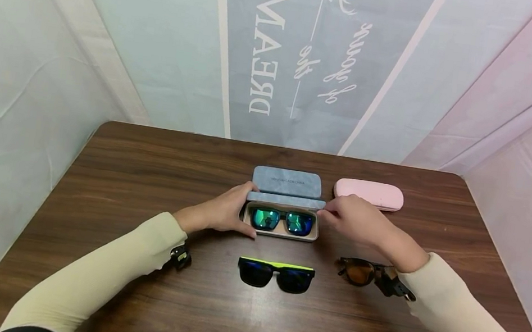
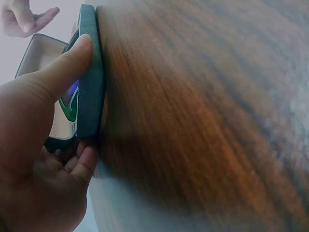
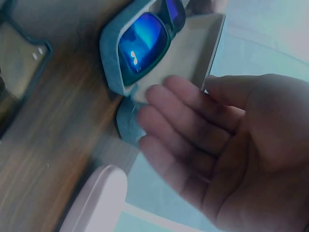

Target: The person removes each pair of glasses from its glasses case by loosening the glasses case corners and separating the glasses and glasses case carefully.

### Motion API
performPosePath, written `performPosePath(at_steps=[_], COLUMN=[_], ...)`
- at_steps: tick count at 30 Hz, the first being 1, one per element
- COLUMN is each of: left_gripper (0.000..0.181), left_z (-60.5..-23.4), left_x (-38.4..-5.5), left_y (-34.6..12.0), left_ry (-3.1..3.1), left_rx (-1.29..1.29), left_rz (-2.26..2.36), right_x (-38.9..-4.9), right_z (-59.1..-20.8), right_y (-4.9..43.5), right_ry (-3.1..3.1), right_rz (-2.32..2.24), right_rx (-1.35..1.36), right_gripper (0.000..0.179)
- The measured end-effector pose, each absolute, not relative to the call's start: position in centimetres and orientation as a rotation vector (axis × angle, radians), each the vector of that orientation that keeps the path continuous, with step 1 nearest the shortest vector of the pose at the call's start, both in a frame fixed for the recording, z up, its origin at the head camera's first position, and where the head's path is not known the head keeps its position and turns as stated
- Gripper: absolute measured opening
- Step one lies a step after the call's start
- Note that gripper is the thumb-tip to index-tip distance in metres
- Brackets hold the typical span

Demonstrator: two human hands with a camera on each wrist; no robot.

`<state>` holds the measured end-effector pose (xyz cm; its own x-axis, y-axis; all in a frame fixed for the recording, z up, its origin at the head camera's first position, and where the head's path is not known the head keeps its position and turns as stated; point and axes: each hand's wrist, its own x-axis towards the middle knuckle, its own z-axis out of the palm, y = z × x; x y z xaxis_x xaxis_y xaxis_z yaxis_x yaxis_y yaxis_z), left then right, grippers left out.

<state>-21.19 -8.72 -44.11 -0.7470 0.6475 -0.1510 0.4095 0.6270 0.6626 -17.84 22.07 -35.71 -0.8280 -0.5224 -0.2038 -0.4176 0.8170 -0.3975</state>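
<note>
Head view: blue case (image 1: pixel 281 236) holding mirrored sunglasses (image 1: pixel 283 215); left hand (image 1: pixel 226 209) grips base (image 2: pixel 90 106); right hand (image 1: pixel 357 217) pinches lid (image 1: pixel 286 200)

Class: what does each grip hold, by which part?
The left grip holds the open glasses case at its left end; the right grip appears to pinch its lid by the right corner.

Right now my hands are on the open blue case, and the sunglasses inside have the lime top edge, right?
No: the head view shows the lime-edged pair on the table; the open blue case holds the mirrored sunglasses. Left hand and right hand are on it.
</note>
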Motion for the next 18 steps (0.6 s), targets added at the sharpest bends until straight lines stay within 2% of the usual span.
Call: performPosePath(at_steps=[5, 11, 18], left_gripper=[0.097, 0.097, 0.096], left_z=[-44.1, -44.2, -44.3], left_x=[-21.1, -21.1, -21.0], left_y=[-8.6, -8.6, -8.7], left_ry=[2.476, 2.471, 2.477], left_rx=[0.839, 0.845, 0.856], left_rz=[0.873, 0.872, 0.887], right_x=[-16.7, -15.8, -15.2], right_z=[-35.9, -36.5, -37.5], right_y=[21.6, 20.8, 19.6], right_ry=[2.766, 2.789, 2.774], right_rz=[-0.568, -0.601, -0.544], right_rx=[-0.808, -0.943, -1.017], right_gripper=[0.015, 0.015, 0.024])
